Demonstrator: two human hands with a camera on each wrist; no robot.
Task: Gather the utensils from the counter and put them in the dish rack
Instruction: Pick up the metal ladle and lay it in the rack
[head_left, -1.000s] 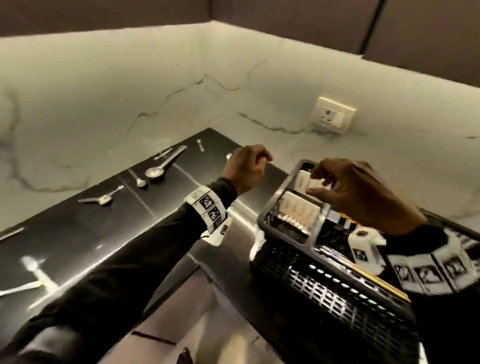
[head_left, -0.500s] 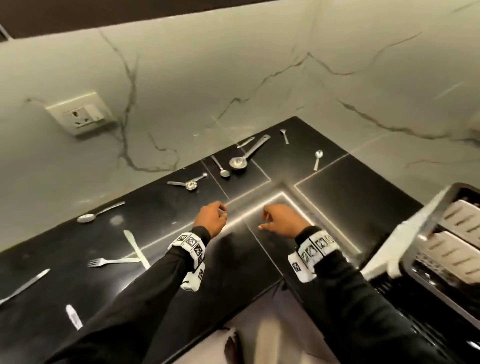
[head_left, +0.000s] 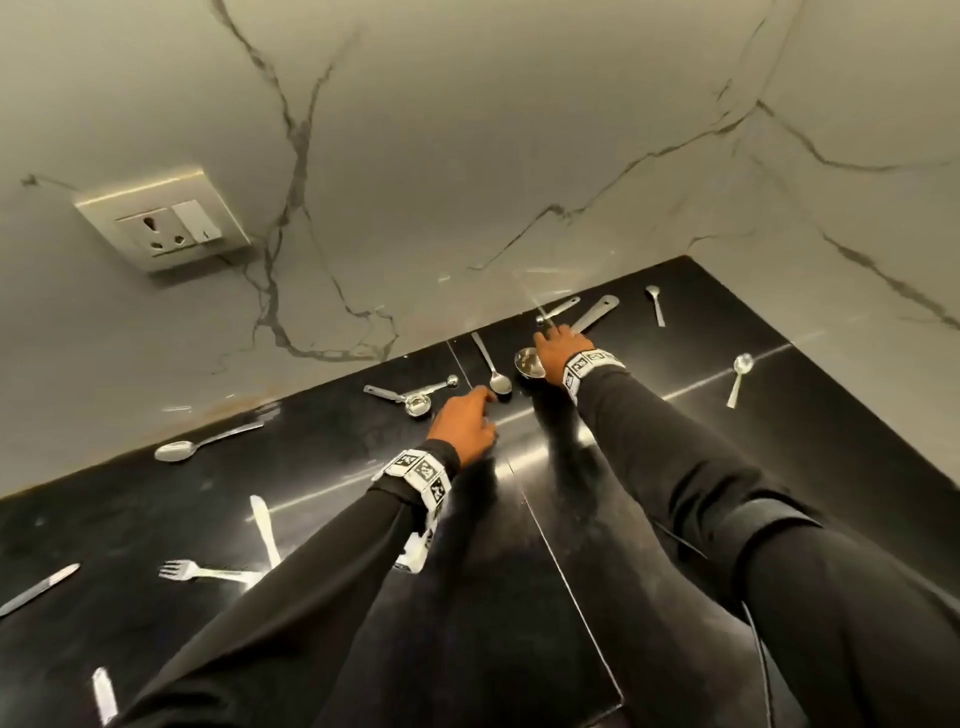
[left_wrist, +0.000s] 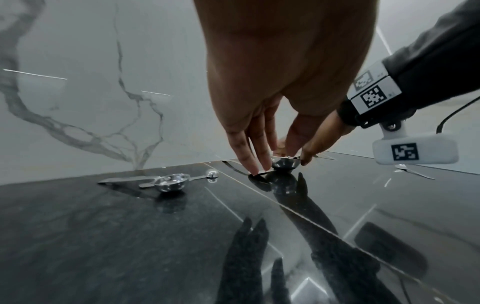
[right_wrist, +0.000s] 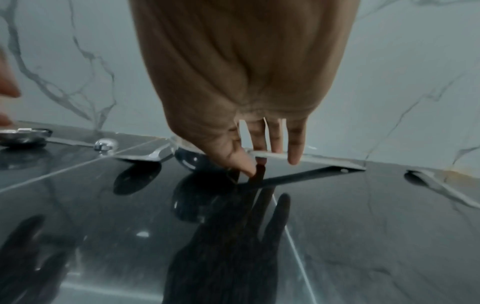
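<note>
Ladle (head_left: 582, 332), upper right of centre on the counter (head_left: 779, 441): stiff, slick steel, probably best lifted mid-handle. Right hand (head_left: 561, 345) pinches that handle; left hand (head_left: 462, 423), fingers extended, touches a teaspoon (head_left: 493, 371).

The right hand (head_left: 558, 345) hides the middle of the ladle (head_left: 530, 362), the left sleeve (head_left: 291, 587) covers the fork's (head_left: 200, 571) handle end, and a knife (head_left: 36, 590) runs off the left edge.
</note>
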